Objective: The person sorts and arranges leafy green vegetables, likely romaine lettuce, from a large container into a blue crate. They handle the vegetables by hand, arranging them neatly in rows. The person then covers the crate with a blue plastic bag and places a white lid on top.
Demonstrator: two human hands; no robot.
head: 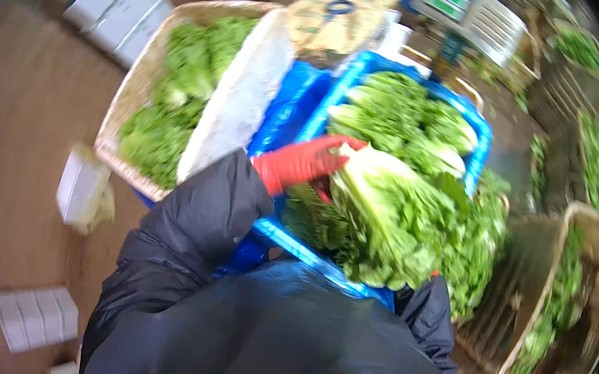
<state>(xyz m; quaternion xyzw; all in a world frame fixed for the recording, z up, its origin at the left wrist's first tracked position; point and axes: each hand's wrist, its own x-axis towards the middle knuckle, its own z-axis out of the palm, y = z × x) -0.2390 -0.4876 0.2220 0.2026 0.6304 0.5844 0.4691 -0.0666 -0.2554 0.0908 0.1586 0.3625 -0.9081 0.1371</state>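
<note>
My left hand (308, 162), in a red rubber glove, grips the pale stem end of a large head of leafy lettuce (393, 212). The head lies slanted over the near part of a blue crate (480, 149), its leaves spread toward my body. Beneath those leaves, only a scrap of red glove shows of my right hand (435, 273); its fingers are hidden. More lettuce heads (390, 111) lie in the crate's far part, some with white stem ends outward. Darker leaves (318, 218) show below my left hand.
Left of the crate stands a white foam box (239, 104) holding lettuce (180, 95). Beyond are a tan paper sheet (321, 32) with a blue ring-shaped thing (341, 7) and a scale's display (462, 9). Loose greens (477, 252) and crates (572, 211) line the right; white blocks (37, 316) stand left.
</note>
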